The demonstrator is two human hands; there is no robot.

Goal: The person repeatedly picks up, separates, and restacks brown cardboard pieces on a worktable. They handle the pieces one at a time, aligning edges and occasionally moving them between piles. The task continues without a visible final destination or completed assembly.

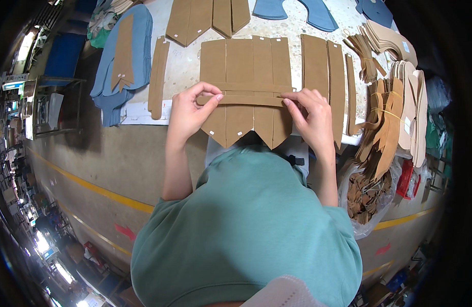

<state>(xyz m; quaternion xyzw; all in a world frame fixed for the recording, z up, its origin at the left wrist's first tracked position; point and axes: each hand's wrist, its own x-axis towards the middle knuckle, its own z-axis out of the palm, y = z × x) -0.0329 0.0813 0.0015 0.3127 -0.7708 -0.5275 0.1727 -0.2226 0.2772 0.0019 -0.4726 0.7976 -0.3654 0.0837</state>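
A narrow brown strip (251,101), leather-like, stretches crosswise between my two hands. My left hand (191,110) pinches it near its left end between thumb and fingers. At the other end, my right hand (313,113) holds it the same way. Under the strip, several long brown pieces with pointed ends (239,61) lie side by side, their points toward me at the table's near edge. Small white labels stick to some of them. Whether the strip touches these pieces, I cannot tell.
Blue cut pieces (124,51) are stacked at the left of the white table (187,59), a long brown strip (158,77) beside them. On the right are bundled brown pieces (384,115) and beige stacks (414,102). A clear bag of brown scraps (368,197) stands below.
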